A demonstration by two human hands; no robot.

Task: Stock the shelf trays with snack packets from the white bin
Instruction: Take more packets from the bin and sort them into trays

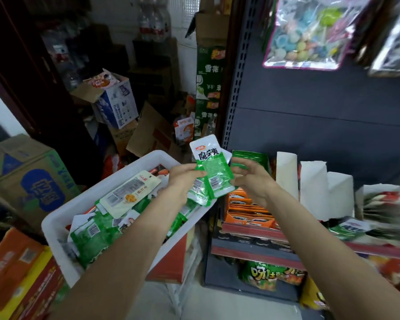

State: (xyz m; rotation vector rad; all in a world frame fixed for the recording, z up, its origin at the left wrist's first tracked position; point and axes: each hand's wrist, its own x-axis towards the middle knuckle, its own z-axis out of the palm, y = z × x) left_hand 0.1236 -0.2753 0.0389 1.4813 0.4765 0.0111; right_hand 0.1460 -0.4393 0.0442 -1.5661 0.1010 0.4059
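Two hands meet over the white bin's (63, 218) far corner. My left hand (183, 179) pinches a fan of green snack packets (214, 175) (three or four, overlapping, can't count surely). My right hand (252, 179) curls its fingers on the fan's right edge. Orange packets (245, 209) fill one shelf tray (252, 229); three white dividers (312, 185) stand behind. Bin contents partly hidden by forearms.

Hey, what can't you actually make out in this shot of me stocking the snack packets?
- Head view: how many green packets the left hand holds; they overlap.
- What the right hand grips; its fingers face away.
- The white bin bottom, covered by packets.
- Packets in the right-hand shelf tray, smeared by blur.
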